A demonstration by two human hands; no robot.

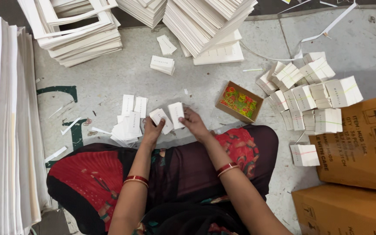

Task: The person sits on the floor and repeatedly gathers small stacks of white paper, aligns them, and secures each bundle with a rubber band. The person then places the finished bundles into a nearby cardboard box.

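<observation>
Cardboard tray [223, 99] on the floor [109, 78], just right of the hands, holds coloured rubber bands [240, 101]. Left hand [152, 132] grips a small stack of white cards [162, 119]; right hand [193, 122] pinches another card stack [176, 114]. Banded bundles [314, 95] lie far right

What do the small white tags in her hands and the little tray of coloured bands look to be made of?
Tags: likely matte white card; flat, stiff, clean-cut edges. Tray: brown cardboard, dull raw walls. Bands: probably rubber; thin bright loops.
</observation>
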